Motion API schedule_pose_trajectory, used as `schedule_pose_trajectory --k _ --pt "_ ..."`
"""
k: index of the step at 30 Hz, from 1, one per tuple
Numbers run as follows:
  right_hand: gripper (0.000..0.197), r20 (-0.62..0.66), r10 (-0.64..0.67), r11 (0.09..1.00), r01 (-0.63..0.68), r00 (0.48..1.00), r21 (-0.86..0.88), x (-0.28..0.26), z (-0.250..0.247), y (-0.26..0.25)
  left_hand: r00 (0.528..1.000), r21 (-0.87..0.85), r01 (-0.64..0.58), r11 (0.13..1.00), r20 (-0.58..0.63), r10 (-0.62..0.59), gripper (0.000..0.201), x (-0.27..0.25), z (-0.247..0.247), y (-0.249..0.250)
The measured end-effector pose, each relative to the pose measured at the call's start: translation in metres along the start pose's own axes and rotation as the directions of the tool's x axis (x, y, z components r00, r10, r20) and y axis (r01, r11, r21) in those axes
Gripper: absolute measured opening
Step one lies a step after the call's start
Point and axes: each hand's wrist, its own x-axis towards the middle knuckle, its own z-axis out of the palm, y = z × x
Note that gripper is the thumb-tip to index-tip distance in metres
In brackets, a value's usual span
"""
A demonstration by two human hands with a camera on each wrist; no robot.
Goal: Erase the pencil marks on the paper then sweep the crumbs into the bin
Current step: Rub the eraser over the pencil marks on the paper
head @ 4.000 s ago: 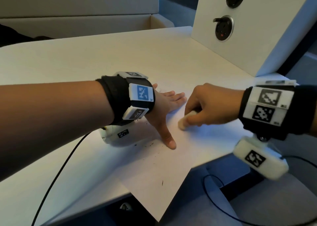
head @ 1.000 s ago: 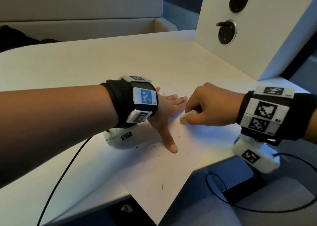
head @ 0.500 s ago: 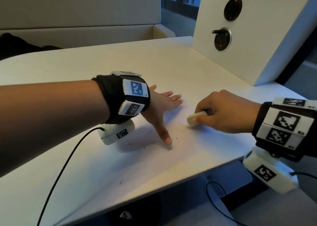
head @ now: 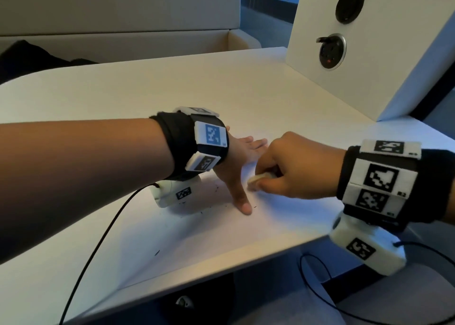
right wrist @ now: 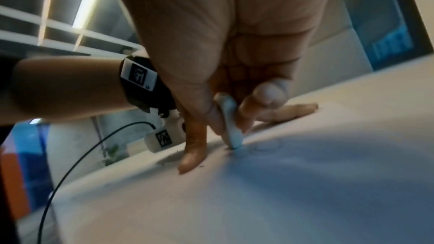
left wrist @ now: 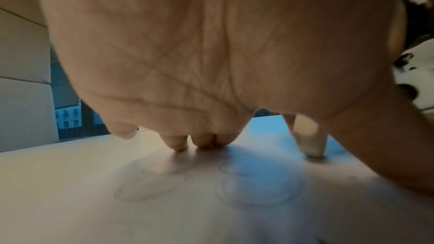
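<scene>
A white sheet of paper [head: 221,238] lies on the white table [head: 147,90]. My left hand [head: 237,174] presses flat on the sheet with its fingers spread. Faint pencil loops [left wrist: 150,186] show under its palm in the left wrist view. My right hand [head: 283,174] pinches a small white eraser [head: 258,178] between thumb and fingers. The eraser's tip [right wrist: 232,136] touches the sheet just right of the left thumb [right wrist: 192,151]. More pencil lines [right wrist: 265,146] run beside it. Dark crumbs [head: 216,189] lie near the left wrist.
A white box with two round sockets [head: 369,41] stands at the back right of the table. A black cable [head: 98,238] runs from the left wrist over the front edge [head: 246,268]. A pale bench [head: 123,41] is behind the table.
The right hand has slid the eraser left, closer to the left thumb. The paper's corner hung over the table's front edge a second ago and now lies on the table.
</scene>
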Motion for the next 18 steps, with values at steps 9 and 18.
schedule_pose_trajectory --k 9,18 --pt "0.031 0.045 0.011 0.998 -0.013 0.999 0.057 0.006 -0.002 -0.002 0.998 -0.015 -0.060 0.998 -0.030 0.060 0.112 -0.007 -0.002 0.004" --pt "0.031 0.036 -0.007 0.999 0.006 0.999 0.044 0.005 -0.003 -0.001 1.000 0.000 0.006 1.000 0.007 -0.006 0.129 0.002 0.002 -0.003"
